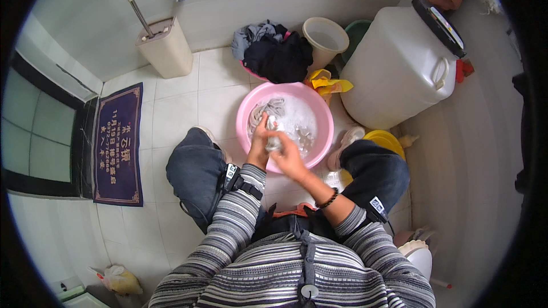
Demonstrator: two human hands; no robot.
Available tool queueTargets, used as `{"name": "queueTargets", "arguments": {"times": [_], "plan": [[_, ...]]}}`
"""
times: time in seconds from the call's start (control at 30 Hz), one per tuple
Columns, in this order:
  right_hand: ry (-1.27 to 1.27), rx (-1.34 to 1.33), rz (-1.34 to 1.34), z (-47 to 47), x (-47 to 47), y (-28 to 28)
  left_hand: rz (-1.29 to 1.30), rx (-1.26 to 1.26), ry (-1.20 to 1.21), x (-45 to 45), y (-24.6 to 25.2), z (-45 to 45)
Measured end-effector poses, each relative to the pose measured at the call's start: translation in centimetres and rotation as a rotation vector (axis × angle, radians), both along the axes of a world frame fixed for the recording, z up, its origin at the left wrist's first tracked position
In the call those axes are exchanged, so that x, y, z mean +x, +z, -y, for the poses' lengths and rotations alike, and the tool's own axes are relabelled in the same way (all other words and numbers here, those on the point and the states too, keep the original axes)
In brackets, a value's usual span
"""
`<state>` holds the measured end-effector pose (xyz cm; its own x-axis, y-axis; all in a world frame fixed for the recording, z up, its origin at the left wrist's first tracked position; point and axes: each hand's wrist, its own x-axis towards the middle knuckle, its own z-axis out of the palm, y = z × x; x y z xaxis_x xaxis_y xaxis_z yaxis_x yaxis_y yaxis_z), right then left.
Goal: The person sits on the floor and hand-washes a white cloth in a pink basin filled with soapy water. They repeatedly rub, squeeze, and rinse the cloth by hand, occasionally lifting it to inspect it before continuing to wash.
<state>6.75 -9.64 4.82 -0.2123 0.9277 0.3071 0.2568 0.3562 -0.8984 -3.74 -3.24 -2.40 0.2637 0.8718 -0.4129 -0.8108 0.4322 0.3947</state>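
A round pink plastic basin (329, 126) of sudsy water stands on the floor between my feet. Light grey wet cloth (274, 107) lies in its left part, partly in the foam. My left hand (258, 139) and my right hand (287, 154) meet above the basin's near left part. Between them is a bunched, foamy piece of grey-white cloth (273, 141), which both hands grip. The right hand is slightly blurred, and whether the held piece joins the cloth in the water is hidden.
Behind the basin, dark clothes (278, 53) fill another pink basin. A cream bucket (326, 38) and a large white plastic barrel (398, 64) stand at back right, a yellow basin (387, 139) by my right knee. A purple mat (117, 145) lies left.
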Motion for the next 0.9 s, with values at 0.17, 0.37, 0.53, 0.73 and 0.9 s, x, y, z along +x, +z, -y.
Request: {"name": "queueTargets", "arguments": {"times": [0.17,0.37,0.53,0.73,0.9], "plan": [[-0.267,0.028,0.58,-3.6,0.6,-1.6,0.136,-0.261,-0.026,2.4,-1.8,1.3],[-0.163,-0.092,0.445,-3.4,1.3,-4.5,0.155,-0.347,-0.081,3.2,-3.4,0.8],[-0.638,-0.378,0.246,-5.9,4.3,-7.5,0.133,-0.384,-0.057,3.6,-3.0,0.4],[-0.23,-0.748,-0.387,-7.5,7.3,-6.6,-0.134,-0.502,-0.103,1.7,-3.3,0.3],[0.029,-0.47,-0.103,-4.4,4.0,-2.6,0.242,-0.364,-0.293,1.4,-4.1,1.7]]}}
